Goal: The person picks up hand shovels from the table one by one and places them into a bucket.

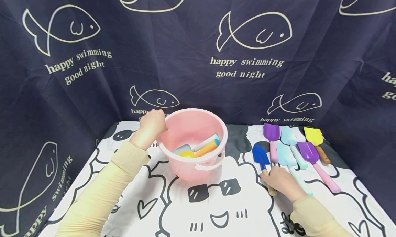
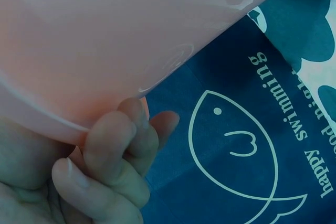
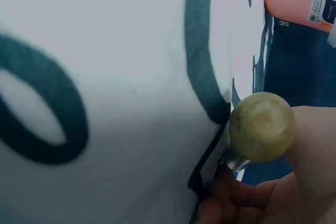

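In the head view, my left hand grips the left rim of a pink bucket. The left wrist view shows its fingers curled at the rim. Inside the bucket lie toy shovels, among them an orange handle with a blue end and a grey-blue blade. At the right, my right hand holds the wooden handle of a blue trowel low over the cloth. From the right wrist, the round handle end shows between thumb and fingers; a shiny metallic bit sits beneath it.
Beside the right hand lie several shovels: a purple one with a pink handle, another purple one, light blue ones and a yellow one. A white bucket handle hangs at the front. Dark fish-print curtain stands behind.
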{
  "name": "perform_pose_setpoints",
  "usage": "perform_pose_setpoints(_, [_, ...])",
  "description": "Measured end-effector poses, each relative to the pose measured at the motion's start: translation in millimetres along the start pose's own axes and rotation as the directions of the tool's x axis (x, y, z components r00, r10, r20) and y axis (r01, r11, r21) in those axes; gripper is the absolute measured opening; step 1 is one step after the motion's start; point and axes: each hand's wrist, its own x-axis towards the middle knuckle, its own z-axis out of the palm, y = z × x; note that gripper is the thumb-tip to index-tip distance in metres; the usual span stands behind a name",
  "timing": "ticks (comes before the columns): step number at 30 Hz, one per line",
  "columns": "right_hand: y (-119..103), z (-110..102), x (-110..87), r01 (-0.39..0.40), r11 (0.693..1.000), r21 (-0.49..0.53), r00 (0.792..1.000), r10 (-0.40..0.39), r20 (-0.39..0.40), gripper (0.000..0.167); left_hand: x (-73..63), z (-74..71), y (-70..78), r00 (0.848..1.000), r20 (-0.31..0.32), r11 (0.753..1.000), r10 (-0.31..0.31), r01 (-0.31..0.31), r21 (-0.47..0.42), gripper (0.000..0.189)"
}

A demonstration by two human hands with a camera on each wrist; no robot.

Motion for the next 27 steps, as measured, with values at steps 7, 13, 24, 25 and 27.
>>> perform_pose_setpoints(7, [-3,-1,3.0,0.011,1.0,-0.008,1.0,-0.011,0.018,0.048,0.3,-2.0,-0.5,1.0,0.004,1.0,0.001,-0.001,-0.001,0.031])
perform_pose_setpoints(13, [-3,-5,2.2,0.02,1.0,-0.005,0.999,-0.02,0.028,0.048,2.1,-1.6,-1.6,1.0,0.014,1.0,-0.005,0.005,0.003,0.032])
perform_pose_setpoints(24, [-3,-25,-5.7,0.021,0.998,0.067,0.997,-0.026,0.074,0.041,0.9,-0.1,-0.8,1.0,0.022,1.0,0.004,-0.004,0.0,0.034])
perform_pose_setpoints(25, [-3,-27,-6.2,0.016,0.997,0.073,0.997,-0.022,0.077,0.039,0.8,-0.4,-0.6,1.0,0.021,1.0,0.004,-0.004,0.001,0.034])
perform_pose_setpoints(27, [-3,-32,-6.9,0.011,0.997,0.076,0.997,-0.017,0.077,0.036,0.8,-1.0,-0.1,1.0,0.021,1.0,0.0,0.0,0.003,0.035])
